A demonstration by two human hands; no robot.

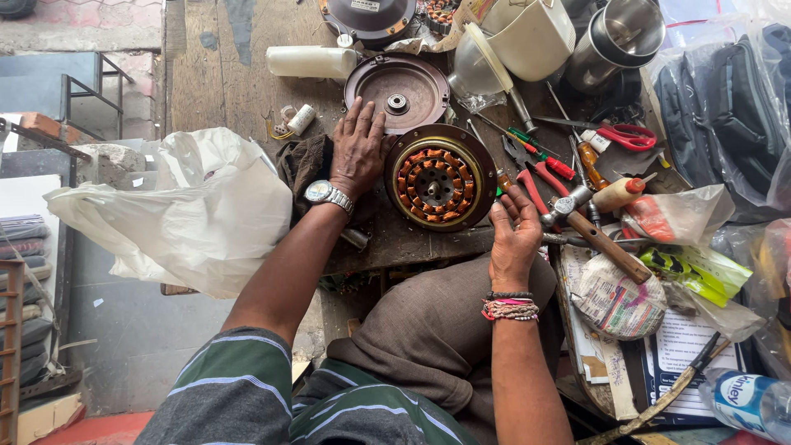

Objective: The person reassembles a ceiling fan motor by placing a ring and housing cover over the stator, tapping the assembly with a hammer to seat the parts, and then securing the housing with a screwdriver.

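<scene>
A round fan motor stator (439,177) with copper windings lies on the worn wooden bench (222,82). My left hand (359,148), with a wristwatch, rests flat against the stator's left rim, fingers spread. My right hand (512,235) hovers at its lower right edge, palm up, fingers curled and holding nothing I can see. A brown round motor cover (405,91) lies just behind the stator.
A hammer (595,231), red-handled pliers (535,181), screwdrivers (540,156) and red scissors (628,136) crowd the right. A white plastic bag (189,210) sits at left. A steel pot (618,41), white jug (527,33) and white bottle (309,62) stand behind.
</scene>
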